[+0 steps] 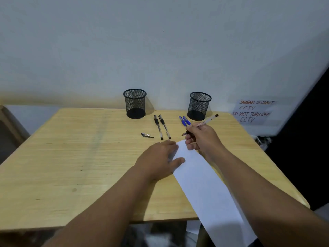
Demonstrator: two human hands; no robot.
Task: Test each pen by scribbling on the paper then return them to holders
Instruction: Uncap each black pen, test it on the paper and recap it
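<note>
My right hand (201, 138) grips an uncapped black pen (208, 120), tip pointing down-left just above the far end of the white paper (204, 184). My left hand (160, 159) lies flat with its fingers on the paper's left edge. Two capped black pens (162, 126) lie side by side on the table, and two blue pens (184, 121) lie partly hidden behind my right hand. A loose pen cap (146, 135) rests to the left of the black pens. Two black mesh holders, left (134, 103) and right (199, 106), stand at the table's back edge with nothing showing in them.
The wooden table (71, 157) stands against a white wall. The paper hangs over the table's front edge. A handwritten sign (253, 111) is stuck on the wall at the right. A dark area lies beyond the table's right edge.
</note>
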